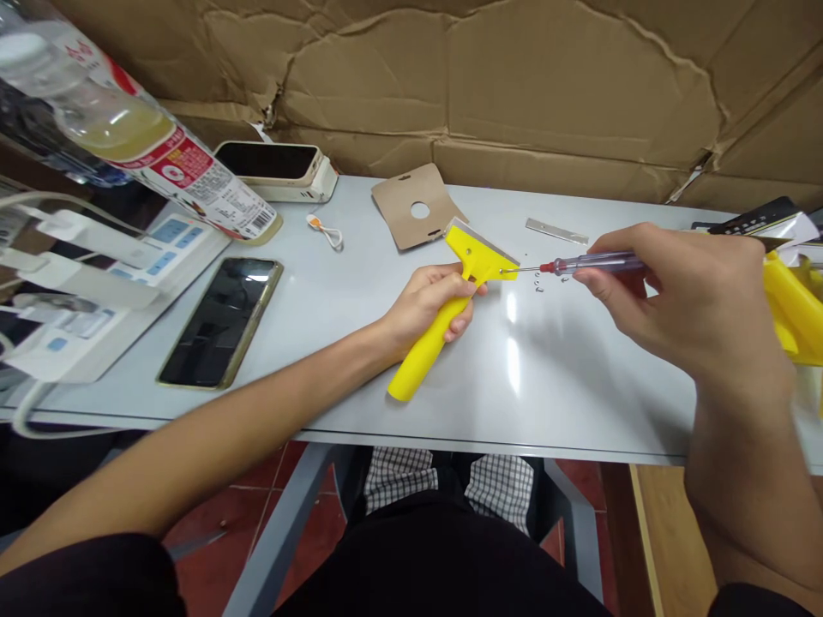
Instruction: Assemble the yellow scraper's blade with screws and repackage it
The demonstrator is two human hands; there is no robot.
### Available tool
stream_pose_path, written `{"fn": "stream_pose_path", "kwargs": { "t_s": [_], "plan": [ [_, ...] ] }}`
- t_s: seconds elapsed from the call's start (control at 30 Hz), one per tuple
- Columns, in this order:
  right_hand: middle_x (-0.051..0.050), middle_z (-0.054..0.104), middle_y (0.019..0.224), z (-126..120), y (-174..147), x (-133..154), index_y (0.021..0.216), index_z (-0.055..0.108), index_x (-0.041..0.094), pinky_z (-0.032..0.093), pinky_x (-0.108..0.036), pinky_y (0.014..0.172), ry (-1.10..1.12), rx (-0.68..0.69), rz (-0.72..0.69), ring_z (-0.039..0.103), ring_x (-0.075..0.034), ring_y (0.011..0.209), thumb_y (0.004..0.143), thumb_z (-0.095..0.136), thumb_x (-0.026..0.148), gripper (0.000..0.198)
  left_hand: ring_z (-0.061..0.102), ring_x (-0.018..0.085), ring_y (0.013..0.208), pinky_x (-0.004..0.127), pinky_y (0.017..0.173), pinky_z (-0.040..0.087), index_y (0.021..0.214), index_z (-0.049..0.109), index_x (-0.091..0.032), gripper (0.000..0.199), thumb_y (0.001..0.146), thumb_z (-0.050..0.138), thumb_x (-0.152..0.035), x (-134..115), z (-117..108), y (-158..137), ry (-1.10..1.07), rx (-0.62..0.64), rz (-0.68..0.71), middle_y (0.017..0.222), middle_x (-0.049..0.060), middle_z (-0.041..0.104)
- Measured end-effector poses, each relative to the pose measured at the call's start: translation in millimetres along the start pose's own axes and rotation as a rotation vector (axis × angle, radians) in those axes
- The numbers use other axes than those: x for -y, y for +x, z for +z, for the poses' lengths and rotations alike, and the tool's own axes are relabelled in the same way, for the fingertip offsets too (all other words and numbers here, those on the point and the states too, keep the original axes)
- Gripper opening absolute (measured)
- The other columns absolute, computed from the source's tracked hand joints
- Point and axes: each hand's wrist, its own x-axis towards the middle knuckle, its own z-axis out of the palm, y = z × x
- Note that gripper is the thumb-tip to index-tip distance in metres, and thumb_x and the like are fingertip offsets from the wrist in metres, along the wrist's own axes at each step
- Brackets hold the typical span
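Observation:
A yellow scraper (425, 347) with a metal blade along its wide head is gripped near its neck by my left hand (430, 308). My right hand (681, 291) is closed around the clear handle of a screwdriver (595, 263). The screwdriver's thin shaft reaches left, its tip at a screw (501, 272) near the right end of the scraper head. Several tiny screws (538, 289) lie on the table just beneath the screwdriver. Behind them rests a loose flat metal blade (556, 231).
A brown cardboard piece (402, 210) lies behind the scraper. Leftward are a phone (222, 321), a short white cable (327, 231), a drink bottle (193, 171), a power strip (96, 326) and another phone on a white box (276, 167). Yellow items (794, 308) sit at right.

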Motion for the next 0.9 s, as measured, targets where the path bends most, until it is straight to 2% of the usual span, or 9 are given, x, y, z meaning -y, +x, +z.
{"fn": "stream_pose_path", "kwargs": {
  "t_s": [0.07, 0.17, 0.23, 0.3, 0.37, 0.47, 0.57, 0.77, 0.9],
  "plan": [
    [0.002, 0.06, 0.057, 3.6, -0.5, 0.7, 0.085, 0.072, 0.022, 0.036, -0.033, 0.058, -0.025, -0.014, -0.012, 0.053, -0.017, 0.052, 0.107, 0.065, 0.047, 0.034, 0.041, 0.009, 0.033, 0.021, 0.036, 0.03, 0.087, 0.066, -0.015, 0.019, 0.079, 0.071, -0.031, -0.2, 0.5, -0.5, 0.005, -0.002, -0.001, 0.045, -0.003, 0.053],
    [0.002, 0.044, 0.048, 6.0, -1.2, 3.5, 0.065, 0.059, 0.024, 0.027, -0.034, 0.055, -0.054, 0.011, -0.002, 0.038, -0.016, 0.046, 0.109, 0.058, 0.049, 0.051, 0.04, 0.009, 0.033, 0.021, 0.036, 0.03, 0.086, 0.065, -0.016, 0.018, 0.079, 0.071, -0.031, -0.9, 1.5, -1.1, 0.011, -0.002, 0.0, 0.045, -0.004, 0.052],
    [0.003, 0.046, 0.05, 4.5, -1.3, 5.3, 0.077, 0.065, 0.024, 0.027, -0.034, 0.056, -0.028, 0.059, 0.05, 0.039, -0.017, 0.047, 0.106, 0.059, 0.05, 0.04, 0.041, 0.008, 0.033, 0.021, 0.036, 0.03, 0.086, 0.065, -0.016, 0.018, 0.078, 0.071, -0.031, -0.9, 1.7, -1.1, 0.011, -0.005, 0.003, 0.045, -0.004, 0.053],
    [0.003, 0.055, 0.059, 1.4, -1.4, 6.0, 0.104, 0.07, 0.022, 0.032, -0.034, 0.057, 0.031, 0.111, 0.108, 0.047, -0.018, 0.049, 0.099, 0.065, 0.048, 0.026, 0.041, 0.008, 0.033, 0.021, 0.036, 0.029, 0.086, 0.065, -0.016, 0.017, 0.078, 0.071, -0.031, -0.4, 1.3, -0.6, 0.01, -0.006, 0.001, 0.045, -0.004, 0.053],
    [0.001, 0.064, 0.07, -1.5, -1.5, 4.9, 0.117, 0.065, 0.022, 0.037, -0.034, 0.059, 0.093, 0.148, 0.119, 0.052, -0.019, 0.052, 0.092, 0.068, 0.039, 0.03, 0.041, 0.009, 0.033, 0.021, 0.036, 0.029, 0.086, 0.066, -0.016, 0.017, 0.079, 0.071, -0.031, 0.5, 0.6, 0.0, 0.008, -0.005, 0.001, 0.045, -0.004, 0.054],
    [-0.002, 0.073, 0.084, -2.9, -1.7, 0.7, 0.109, 0.064, 0.024, 0.04, -0.035, 0.061, 0.124, 0.143, 0.046, 0.06, -0.02, 0.06, 0.095, 0.067, 0.033, 0.017, 0.041, 0.009, 0.033, 0.022, 0.035, 0.029, 0.086, 0.066, -0.016, 0.019, 0.078, 0.072, -0.032, 1.5, -0.1, 0.7, 0.003, -0.003, 0.008, 0.045, -0.003, 0.053],
    [-0.003, 0.075, 0.083, -1.0, -1.8, -2.9, 0.105, 0.067, 0.022, 0.039, -0.034, 0.064, 0.071, 0.069, -0.001, 0.063, -0.02, 0.065, 0.099, 0.07, 0.036, 0.015, 0.041, 0.009, 0.033, 0.022, 0.036, 0.029, 0.086, 0.066, -0.016, 0.019, 0.078, 0.072, -0.032, 1.3, 0.0, 0.5, -0.003, -0.002, 0.006, 0.046, -0.003, 0.053],
    [-0.003, 0.06, 0.058, 3.1, -1.9, 1.2, 0.081, 0.067, 0.021, 0.03, -0.035, 0.058, -0.056, 0.082, 0.017, 0.051, -0.02, 0.052, 0.11, 0.057, 0.047, 0.04, 0.04, 0.009, 0.033, 0.022, 0.036, 0.029, 0.085, 0.066, -0.016, 0.018, 0.078, 0.072, -0.032, 0.9, 0.6, 0.4, 0.003, -0.009, 0.002, 0.045, -0.003, 0.052],
    [-0.002, 0.068, 0.069, -1.0, -1.4, 6.1, 0.11, 0.07, 0.019, 0.035, -0.035, 0.06, 0.039, 0.129, 0.092, 0.059, -0.021, 0.055, 0.098, 0.066, 0.04, 0.024, 0.041, 0.009, 0.033, 0.022, 0.036, 0.029, 0.086, 0.066, -0.016, 0.018, 0.078, 0.072, -0.032, 1.4, 0.0, 0.6, 0.007, -0.008, 0.002, 0.045, -0.003, 0.053]
  ]
}}
